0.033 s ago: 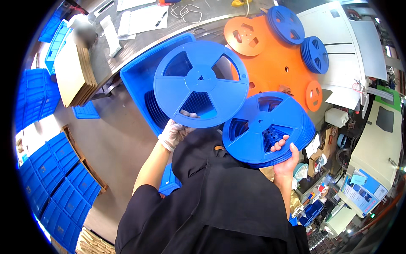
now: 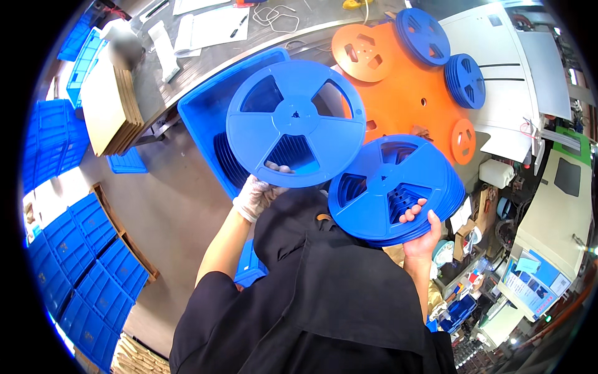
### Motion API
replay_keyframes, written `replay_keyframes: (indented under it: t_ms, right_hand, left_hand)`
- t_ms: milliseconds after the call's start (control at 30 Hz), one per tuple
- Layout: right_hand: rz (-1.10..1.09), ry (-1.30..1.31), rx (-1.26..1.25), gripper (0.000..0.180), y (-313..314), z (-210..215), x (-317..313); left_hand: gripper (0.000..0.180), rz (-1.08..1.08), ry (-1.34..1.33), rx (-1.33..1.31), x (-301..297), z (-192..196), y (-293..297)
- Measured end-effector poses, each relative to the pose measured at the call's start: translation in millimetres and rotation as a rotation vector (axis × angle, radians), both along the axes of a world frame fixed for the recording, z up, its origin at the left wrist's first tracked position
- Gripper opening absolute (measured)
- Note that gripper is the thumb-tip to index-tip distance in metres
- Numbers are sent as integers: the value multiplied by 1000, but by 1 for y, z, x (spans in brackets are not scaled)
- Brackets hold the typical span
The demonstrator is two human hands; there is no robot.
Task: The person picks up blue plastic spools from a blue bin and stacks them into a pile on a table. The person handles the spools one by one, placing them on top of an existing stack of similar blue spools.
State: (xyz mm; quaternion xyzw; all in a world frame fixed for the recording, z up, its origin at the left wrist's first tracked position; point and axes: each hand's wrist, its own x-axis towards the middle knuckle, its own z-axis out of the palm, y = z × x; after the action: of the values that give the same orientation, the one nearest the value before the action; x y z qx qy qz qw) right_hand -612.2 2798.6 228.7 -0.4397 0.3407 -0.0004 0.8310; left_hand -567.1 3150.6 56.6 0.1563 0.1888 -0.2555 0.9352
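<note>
Reel handling is judged part-done, approx.: a single blue reel (image 2: 279,126) is held over the R part of the blue bin (image 2: 194,119), a thick reel stack (image 2: 400,176) is held just R of the bin, & a row of loose reels (image 2: 229,161) is already stood inside it, lower L. Both held lots aren't set down yet; whether the bin is being filled or emptied can't be told.

L hand (image 2: 252,198), white-gloved, is placed nr the bin's near end: forearm reached fwd & up, fingertips passed thru the single reel's lower window, its near rim gripped; thumb hidden. R hand (image 2: 423,240) is placed well R of the bin: the stack is clasped at its lower R edge, fingers hooked in a window, thumb up by the rim.

Farther off, an orange turntable (image 2: 398,93) w/ more reels laid on it is seen R of the bin, a grey bench (image 2: 265,38) w/ papers beyond it, & blue crates (image 2: 81,249) are piled well L of it.
</note>
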Motion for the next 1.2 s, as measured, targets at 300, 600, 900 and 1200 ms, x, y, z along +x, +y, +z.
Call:
replay_keyframes:
  t_ms: [300,600,900,1200]
  right_hand:
    - [-27,22,6,35,-3,-4,3]
    - [-142,49,-21,35,-3,-2,-6]
    - [-179,43,-22,33,2,0,-9]
    - [-85,-303,359,28,-33,7,-9]
  left_hand:
    - [33,-59,342,647,32,-21,27]
    - [37,-55,333,805,104,-126,14]
    - [37,-446,277,1047,131,-162,-26]
    - [56,-558,-848,1478,56,-72,-56]
